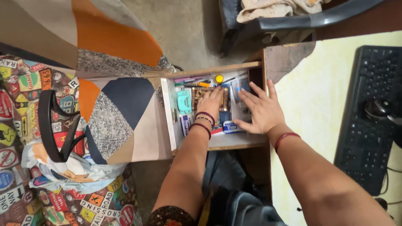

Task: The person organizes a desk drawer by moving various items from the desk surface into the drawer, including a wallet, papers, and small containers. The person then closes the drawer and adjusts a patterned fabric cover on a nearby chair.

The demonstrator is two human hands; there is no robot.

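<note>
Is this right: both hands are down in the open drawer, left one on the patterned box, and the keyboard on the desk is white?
Not quite. The head view shows the keyboard is black, not white. The rest holds: left hand lies on the patterned box, right hand beside it in the open drawer.

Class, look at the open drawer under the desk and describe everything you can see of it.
The drawer is a shallow wooden tray with pale sides, pulled out from the desk. It holds a clutter of small things: pens, a yellow ball, a teal tool, small boxes. The left hand rests flat on a patterned box inside; the right hand lies spread over its right part.
</note>
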